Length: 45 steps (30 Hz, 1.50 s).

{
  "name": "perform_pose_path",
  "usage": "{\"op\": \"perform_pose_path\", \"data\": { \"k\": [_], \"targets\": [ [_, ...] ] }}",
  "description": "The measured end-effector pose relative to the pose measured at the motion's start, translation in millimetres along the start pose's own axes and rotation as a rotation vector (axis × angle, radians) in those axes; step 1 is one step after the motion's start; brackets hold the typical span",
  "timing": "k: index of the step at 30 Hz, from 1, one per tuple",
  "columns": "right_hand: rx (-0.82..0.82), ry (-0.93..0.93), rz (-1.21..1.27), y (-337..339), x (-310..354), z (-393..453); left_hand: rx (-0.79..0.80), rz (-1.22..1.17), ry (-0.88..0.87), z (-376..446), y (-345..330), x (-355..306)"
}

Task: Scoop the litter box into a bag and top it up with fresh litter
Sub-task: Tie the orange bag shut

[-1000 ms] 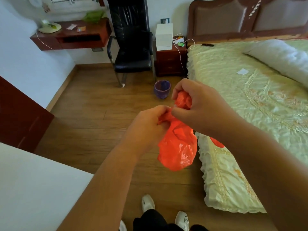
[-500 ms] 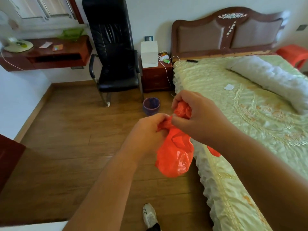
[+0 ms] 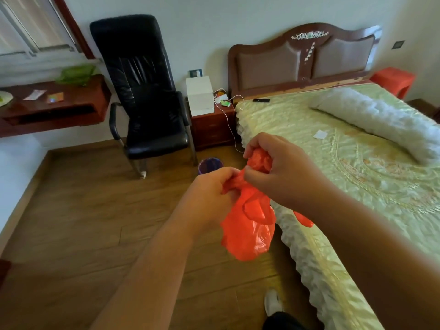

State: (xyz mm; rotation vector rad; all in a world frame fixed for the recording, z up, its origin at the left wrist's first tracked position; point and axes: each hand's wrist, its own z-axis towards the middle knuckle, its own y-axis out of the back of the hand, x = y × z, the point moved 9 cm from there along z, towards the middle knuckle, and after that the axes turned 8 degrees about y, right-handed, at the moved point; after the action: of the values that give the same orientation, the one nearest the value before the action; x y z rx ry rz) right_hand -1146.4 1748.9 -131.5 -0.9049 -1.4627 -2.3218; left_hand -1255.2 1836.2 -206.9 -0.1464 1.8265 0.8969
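A thin red plastic bag [image 3: 247,232] hangs in front of me above the wooden floor, beside the bed's edge. My left hand [image 3: 209,194] grips the bag's bunched top from the left. My right hand [image 3: 283,172] pinches crumpled red plastic at the top from the right, a handle loop trailing below my right wrist. The two hands are close together. No litter box, scoop or litter is in view.
A bed [image 3: 357,167] with a pale green cover fills the right side. A black office chair [image 3: 147,101], a nightstand [image 3: 212,125] and a small purple bin [image 3: 210,165] stand ahead. A wall desk [image 3: 52,108] is at left. My white shoe [image 3: 273,303] is below.
The view has tilted up and turned right, so the headboard and window now show. Both hands keep their hold on the red bag and have shifted little relative to each other.
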Motion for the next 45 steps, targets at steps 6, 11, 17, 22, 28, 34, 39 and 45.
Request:
{"op": "perform_pose_path", "data": {
  "k": [6,11,17,22,28,34,39,45],
  "targets": [
    [0.017,0.005,0.004,-17.2,-20.0,57.1,-0.023,0.06,0.025,52.8,21.1,9.2],
    [0.047,0.03,0.048,-31.4,-49.2,116.7,-0.063,0.054,0.072,107.6,40.2,13.2],
    [0.106,0.071,0.099,-42.8,-83.2,200.9,-0.094,0.042,0.126,181.9,63.9,10.1],
    [0.148,0.12,0.117,-50.8,-104.5,262.0,-0.175,0.022,0.108,234.9,82.2,8.8],
    [0.207,0.166,0.134,-77.4,-114.9,320.0,-0.179,-0.04,0.142,281.5,106.9,23.7],
    [0.202,0.12,0.118,-116.1,-127.8,383.5,-0.154,-0.021,0.158,343.1,144.6,56.0],
    [0.149,0.054,0.041,-136.8,-137.1,449.6,-0.091,0.041,0.107,414.9,191.1,69.1],
    [0.039,-0.038,0.005,-159.8,-152.4,510.2,0.019,0.052,0.071,489.0,227.7,85.5]
  ]
}}
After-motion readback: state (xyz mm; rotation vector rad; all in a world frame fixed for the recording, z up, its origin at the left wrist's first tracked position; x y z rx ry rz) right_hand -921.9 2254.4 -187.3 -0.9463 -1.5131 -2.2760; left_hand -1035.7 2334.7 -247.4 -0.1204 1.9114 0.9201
